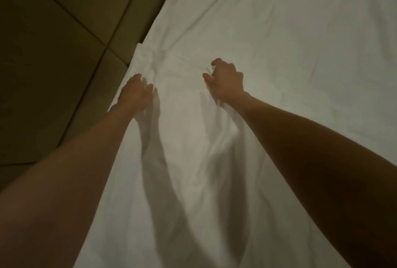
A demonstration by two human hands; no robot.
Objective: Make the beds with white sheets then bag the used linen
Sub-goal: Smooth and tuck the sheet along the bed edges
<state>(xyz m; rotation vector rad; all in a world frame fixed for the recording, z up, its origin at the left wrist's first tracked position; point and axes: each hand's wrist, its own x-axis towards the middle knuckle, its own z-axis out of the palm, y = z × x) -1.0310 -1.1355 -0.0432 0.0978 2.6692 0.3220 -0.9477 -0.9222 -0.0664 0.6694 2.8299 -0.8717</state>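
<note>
1. Fingers of the left hand [135, 92] lie fairly straight, pressed onto the white sheet [279, 57] near its left edge; fingers of the right hand [225, 81] are curled, claw-like, bunching a small fold of the same sheet.
2. White sheet is spread over the bed, filling the middle and right of the view; both bare forearms reach across it.
3. Fabric is smooth, matte cotton-like cloth with soft creases fanning out from the right hand and long arm shadows down the centre.
4. Sheet edge runs diagonally, with a small folded corner [141, 47] just beyond the left hand.
5. Left of the bed: padded panels [53, 31], olive-brown, flat rectangles split by dark seams.
6. Lighting is dim and warm.
</note>
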